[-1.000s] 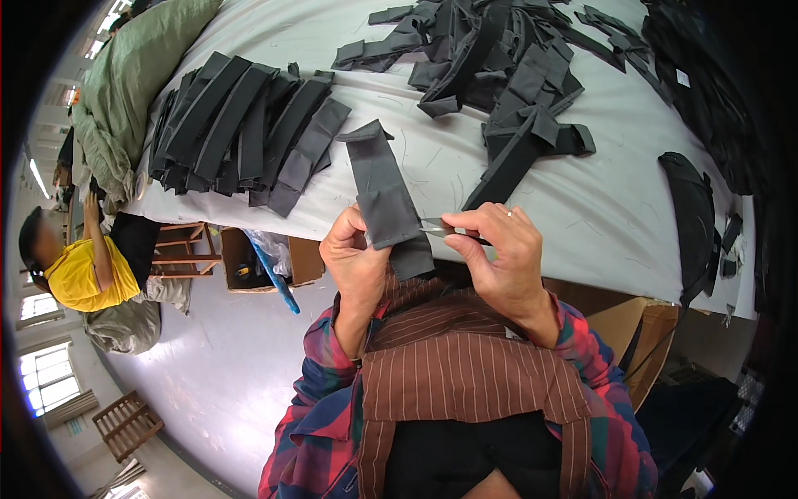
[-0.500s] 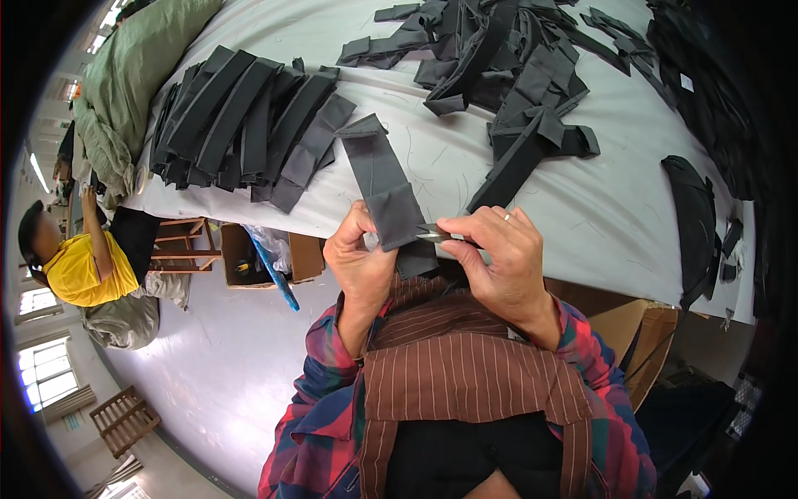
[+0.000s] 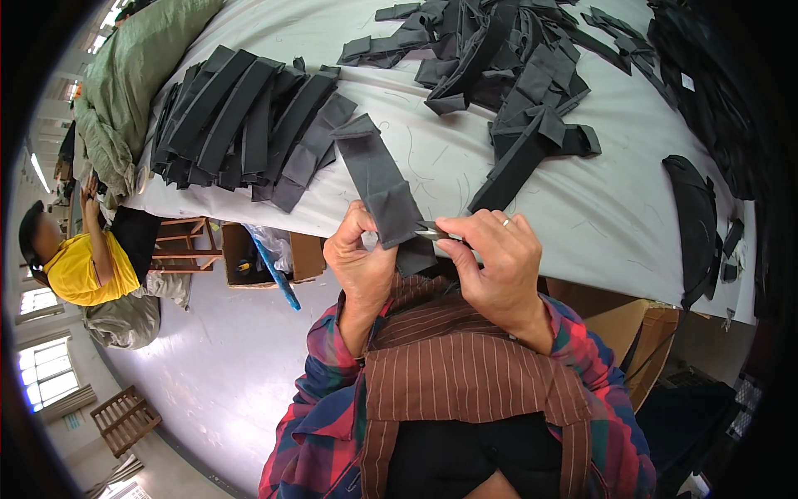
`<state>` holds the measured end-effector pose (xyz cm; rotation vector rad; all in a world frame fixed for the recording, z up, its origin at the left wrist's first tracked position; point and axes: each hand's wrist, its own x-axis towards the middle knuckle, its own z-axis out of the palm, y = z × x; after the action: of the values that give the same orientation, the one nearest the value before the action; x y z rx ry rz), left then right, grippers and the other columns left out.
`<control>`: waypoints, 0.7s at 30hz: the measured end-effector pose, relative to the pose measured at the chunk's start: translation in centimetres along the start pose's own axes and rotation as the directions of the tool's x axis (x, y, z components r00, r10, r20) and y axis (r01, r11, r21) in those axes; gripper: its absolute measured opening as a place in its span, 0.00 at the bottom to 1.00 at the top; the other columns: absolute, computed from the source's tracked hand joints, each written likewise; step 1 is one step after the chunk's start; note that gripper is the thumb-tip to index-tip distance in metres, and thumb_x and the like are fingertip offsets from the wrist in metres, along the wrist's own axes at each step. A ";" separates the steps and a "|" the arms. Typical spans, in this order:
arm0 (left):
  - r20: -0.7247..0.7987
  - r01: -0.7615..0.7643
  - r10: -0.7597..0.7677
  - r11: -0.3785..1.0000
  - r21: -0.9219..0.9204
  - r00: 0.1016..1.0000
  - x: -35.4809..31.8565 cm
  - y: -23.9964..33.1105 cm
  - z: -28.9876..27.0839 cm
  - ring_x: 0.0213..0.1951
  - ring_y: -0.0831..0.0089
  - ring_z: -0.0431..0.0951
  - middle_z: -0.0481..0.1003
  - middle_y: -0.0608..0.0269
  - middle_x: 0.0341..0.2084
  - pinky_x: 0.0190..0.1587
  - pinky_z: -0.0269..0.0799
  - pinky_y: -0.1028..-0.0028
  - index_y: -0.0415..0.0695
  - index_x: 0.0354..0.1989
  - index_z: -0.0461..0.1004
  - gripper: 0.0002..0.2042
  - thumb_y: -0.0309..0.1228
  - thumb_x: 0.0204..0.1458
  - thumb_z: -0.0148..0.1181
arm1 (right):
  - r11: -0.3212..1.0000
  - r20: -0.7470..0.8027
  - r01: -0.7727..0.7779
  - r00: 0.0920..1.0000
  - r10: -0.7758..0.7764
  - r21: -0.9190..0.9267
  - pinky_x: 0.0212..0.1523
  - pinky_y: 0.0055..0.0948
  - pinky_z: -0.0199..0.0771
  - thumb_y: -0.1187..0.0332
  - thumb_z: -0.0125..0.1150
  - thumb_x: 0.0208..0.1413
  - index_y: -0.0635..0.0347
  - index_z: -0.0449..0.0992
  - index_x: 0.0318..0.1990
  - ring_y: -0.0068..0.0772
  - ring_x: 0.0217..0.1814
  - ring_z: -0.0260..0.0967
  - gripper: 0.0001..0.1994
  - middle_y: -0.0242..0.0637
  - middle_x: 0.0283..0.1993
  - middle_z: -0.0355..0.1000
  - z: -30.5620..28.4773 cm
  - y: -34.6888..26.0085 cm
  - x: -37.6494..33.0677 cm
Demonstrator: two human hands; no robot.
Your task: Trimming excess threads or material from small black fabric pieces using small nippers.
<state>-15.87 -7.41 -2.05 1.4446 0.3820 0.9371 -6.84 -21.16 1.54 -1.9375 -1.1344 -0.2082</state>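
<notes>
My left hand [image 3: 362, 254] pinches a dark grey fabric strip [image 3: 376, 170] near its lower end, thumb on top. The strip slants up and away over the table's front edge, and a short end hangs below my fingers. In my right hand [image 3: 503, 262] is a small pair of thread snips [image 3: 432, 233], held between thumb and fingers. Its metal tips meet the strip's right edge, just beside my left hand. Part of the snips is hidden in my grip.
On the white-covered table [image 3: 399, 100] lie a row of stacked dark strips [image 3: 241, 125], a loose heap [image 3: 490, 58] and black fabric [image 3: 694, 216] at right. A cardboard box [image 3: 307, 258] stands on the floor. A person in yellow [image 3: 87, 270] is far left.
The strip's upper end has shifted slightly left. My right hand and the snips have moved only a little; my left hand keeps its pinch.
</notes>
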 end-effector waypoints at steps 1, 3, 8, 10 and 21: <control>0.001 0.001 -0.001 1.000 0.000 1.000 0.0 -0.1 0.0 0.33 0.81 0.69 0.73 0.66 0.27 0.42 0.62 0.81 0.40 0.21 0.66 0.10 0.12 0.41 0.60 | 1.000 -0.020 -0.001 1.000 0.001 -0.014 0.26 0.30 0.53 0.67 0.66 0.44 0.53 0.77 0.35 0.31 0.24 0.62 0.09 0.27 0.23 0.66 0.2 -0.1 -0.1; 0.016 -0.050 0.050 0.999 0.005 0.999 0.1 -0.4 -0.2 0.32 0.84 0.70 0.73 0.70 0.27 0.39 0.66 0.83 0.41 0.24 0.67 0.10 0.13 0.44 0.62 | 0.999 -0.022 0.004 1.000 -0.004 -0.035 0.26 0.31 0.54 0.70 0.66 0.44 0.54 0.77 0.35 0.32 0.24 0.63 0.09 0.29 0.24 0.68 0.4 -0.3 -0.1; -0.051 0.072 -0.083 0.979 -0.190 0.995 -0.4 -1.0 0.0 0.33 0.81 0.73 0.75 0.66 0.29 0.40 0.69 0.80 0.41 0.26 0.69 0.10 0.12 0.43 0.61 | 0.997 -0.088 -0.043 0.995 0.049 0.072 0.25 0.30 0.55 0.69 0.66 0.44 0.52 0.77 0.36 0.32 0.25 0.64 0.09 0.28 0.24 0.68 1.8 0.1 -0.4; -0.054 0.103 -0.119 0.967 -0.233 0.991 -0.5 -1.2 0.0 0.34 0.79 0.75 0.76 0.64 0.29 0.41 0.70 0.78 0.41 0.27 0.69 0.10 0.12 0.43 0.61 | 0.982 -0.063 -0.102 0.992 0.113 0.159 0.25 0.30 0.57 0.69 0.65 0.45 0.53 0.77 0.36 0.32 0.26 0.66 0.09 0.29 0.26 0.70 1.9 0.0 -0.4; -0.053 0.072 -0.085 0.974 -0.213 0.995 -0.6 -0.9 0.1 0.33 0.80 0.74 0.75 0.67 0.29 0.41 0.70 0.79 0.41 0.26 0.69 0.09 0.13 0.44 0.61 | 0.991 -0.032 -0.062 0.997 0.067 0.115 0.25 0.29 0.53 0.69 0.67 0.44 0.52 0.78 0.36 0.30 0.24 0.64 0.09 0.27 0.25 0.69 1.1 0.2 -0.1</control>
<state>-15.87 -7.74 -3.09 1.2009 0.3707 0.9310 -7.05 -20.46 0.62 -1.8591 -1.0362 -0.1398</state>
